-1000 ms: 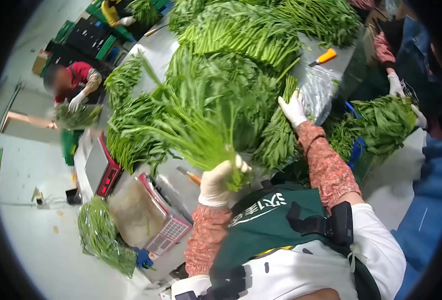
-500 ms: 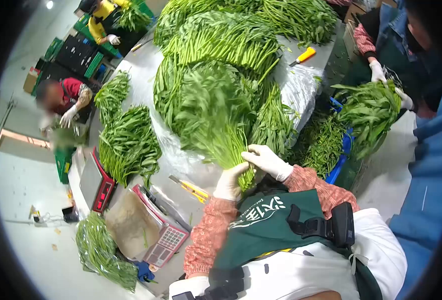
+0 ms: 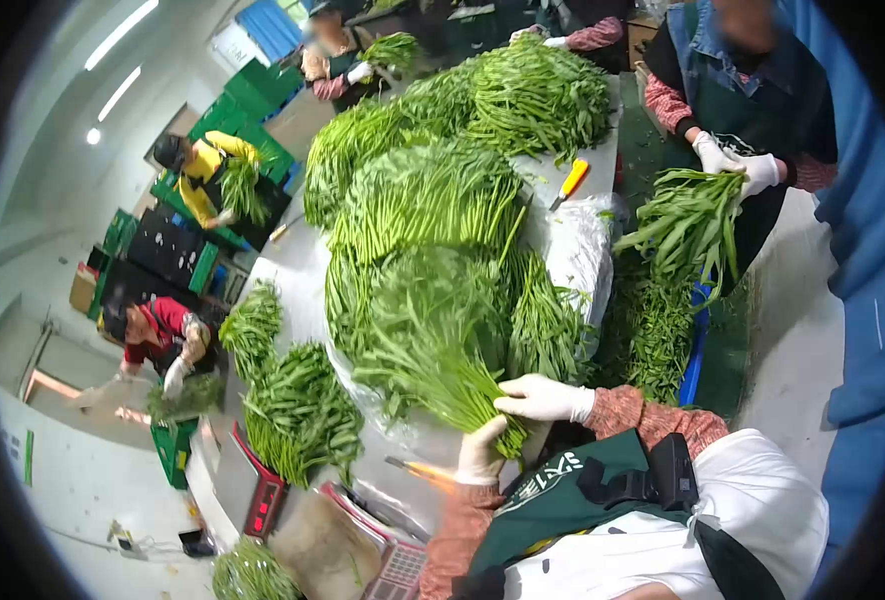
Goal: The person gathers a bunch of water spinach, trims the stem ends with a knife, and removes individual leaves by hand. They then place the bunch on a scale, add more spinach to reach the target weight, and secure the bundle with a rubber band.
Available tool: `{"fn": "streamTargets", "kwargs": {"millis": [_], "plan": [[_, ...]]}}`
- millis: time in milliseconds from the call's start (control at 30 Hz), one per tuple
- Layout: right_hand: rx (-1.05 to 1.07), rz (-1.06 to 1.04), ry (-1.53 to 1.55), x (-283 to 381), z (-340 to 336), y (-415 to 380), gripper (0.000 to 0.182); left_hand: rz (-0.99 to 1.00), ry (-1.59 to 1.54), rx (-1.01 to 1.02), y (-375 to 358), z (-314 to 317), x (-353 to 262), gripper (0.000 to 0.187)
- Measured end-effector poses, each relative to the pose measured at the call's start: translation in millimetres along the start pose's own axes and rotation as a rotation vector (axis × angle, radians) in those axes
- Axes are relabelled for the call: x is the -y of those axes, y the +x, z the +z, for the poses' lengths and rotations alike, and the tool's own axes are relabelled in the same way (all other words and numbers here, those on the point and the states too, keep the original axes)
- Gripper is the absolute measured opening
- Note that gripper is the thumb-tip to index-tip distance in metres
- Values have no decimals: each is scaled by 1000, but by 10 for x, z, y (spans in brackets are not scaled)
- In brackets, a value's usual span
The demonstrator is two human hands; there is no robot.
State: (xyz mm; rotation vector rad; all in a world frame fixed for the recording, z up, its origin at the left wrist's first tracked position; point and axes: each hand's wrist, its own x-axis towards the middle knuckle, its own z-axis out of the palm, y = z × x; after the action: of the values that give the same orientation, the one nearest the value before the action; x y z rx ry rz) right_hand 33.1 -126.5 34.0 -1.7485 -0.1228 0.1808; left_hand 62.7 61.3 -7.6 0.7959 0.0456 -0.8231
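A bunch of long-stemmed leafy greens (image 3: 438, 340) is held by its stem ends in front of my apron, leaves pointing away and blurred. My left hand (image 3: 480, 455), in a white glove, is closed around the lower stems. Gloved as well, my right hand (image 3: 545, 398) pinches the stems from the right, just above the left. Behind the bunch lies a big heap of the same greens (image 3: 428, 200) on the table. A smaller pile of greens (image 3: 548, 320) lies right of it, close to my right hand.
A yellow-handled knife (image 3: 575, 178) lies by plastic film (image 3: 578, 250). Near my left forearm are a utility knife (image 3: 423, 470) and a scale with keypad (image 3: 401, 565). A red scale (image 3: 263, 500) and greens (image 3: 303, 410) stand left. A blue crate (image 3: 698, 350) and a co-worker's hands (image 3: 738, 165) are right.
The view has tilted up and shifted, so the table things appear lower and more co-workers show. Both my hands still grip the bunch. The right co-worker's hands have come together on their greens.
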Motion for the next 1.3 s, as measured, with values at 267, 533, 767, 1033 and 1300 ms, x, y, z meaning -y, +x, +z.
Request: {"fn": "streamTargets", "kwargs": {"millis": [267,533,767,1033,1300], "plan": [[37,-111,-182,238,-38,-104,36,167,195,26,-185,399,-215,45],[142,-92,-206,336,-63,-181,43,107,255,100,-247,408,-202,46],[47,-388,-536,284,-13,-262,48,20,196,228,-336,252,-141,59],[275,-86,-233,287,-142,-395,44,149,504,102,-547,572,-303,45],[41,102,108,-182,-105,-349,45,148,424,5,-441,533,-342,32]]}}
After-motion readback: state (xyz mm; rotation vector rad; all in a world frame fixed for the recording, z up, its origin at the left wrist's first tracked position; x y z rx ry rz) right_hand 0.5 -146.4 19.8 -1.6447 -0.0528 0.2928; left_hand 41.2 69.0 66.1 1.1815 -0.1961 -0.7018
